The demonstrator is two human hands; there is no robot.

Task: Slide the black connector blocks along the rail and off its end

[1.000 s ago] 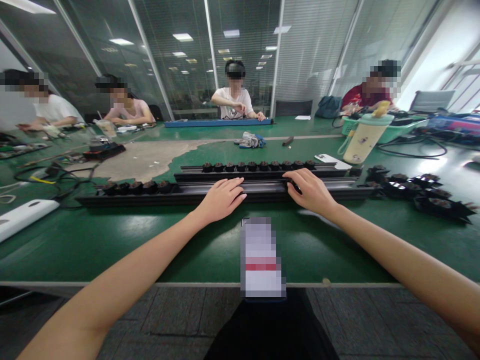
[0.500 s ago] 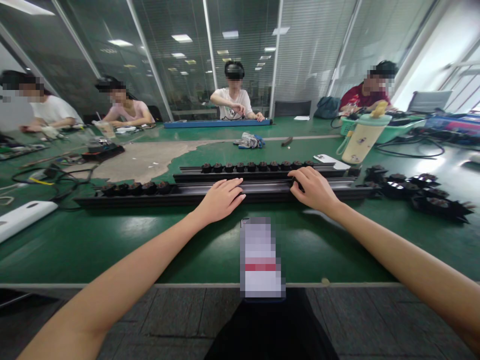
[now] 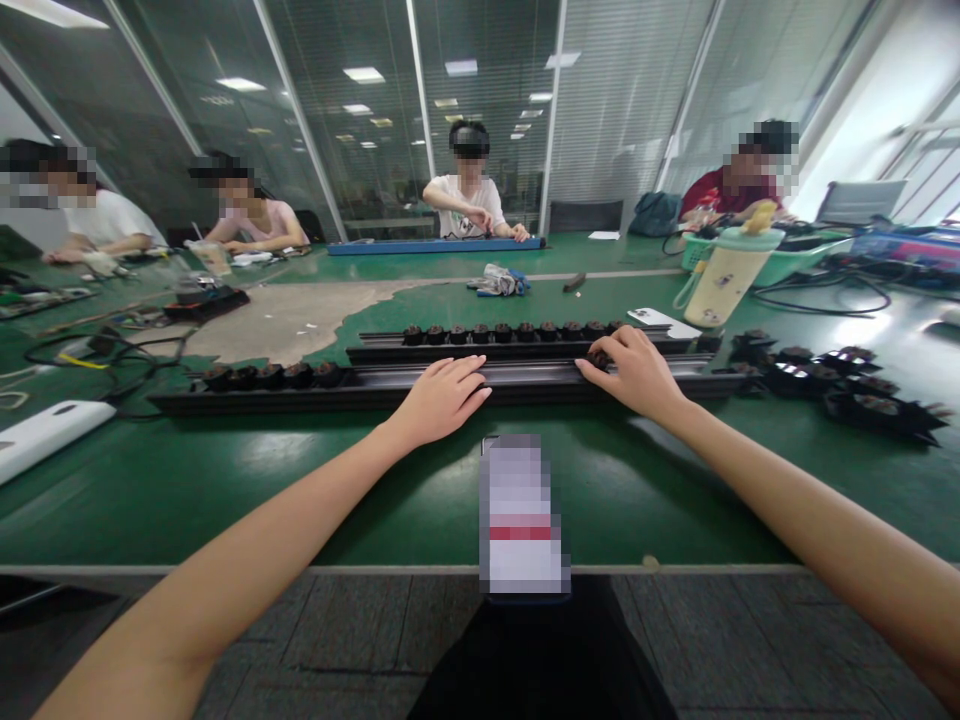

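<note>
My left hand [image 3: 444, 400] lies across the near black rail [image 3: 525, 374], fingers stretched out and resting on it. My right hand [image 3: 628, 368] is closed at the right half of this rail, thumb and fingers around a small round black part [image 3: 598, 358] with coppery bits on top. Part of that piece is hidden by the fingers. At the rail's left end sits a row of similar round black parts [image 3: 274, 376]. Behind it runs a second black rail [image 3: 450, 353], which holds a longer row of such parts [image 3: 502, 333].
Several loose black parts [image 3: 855, 375] lie to the right. A phone [image 3: 521, 510] is at the front edge. Around the table are a white power bank-like object [image 3: 52, 435], a cream tumbler [image 3: 724, 285], a glove [image 3: 499, 281] and cables [image 3: 157, 350]. Co-workers sit opposite.
My right hand has turned and shifted slightly, so the round black part between its fingers shows more. My left hand has stayed in place.
</note>
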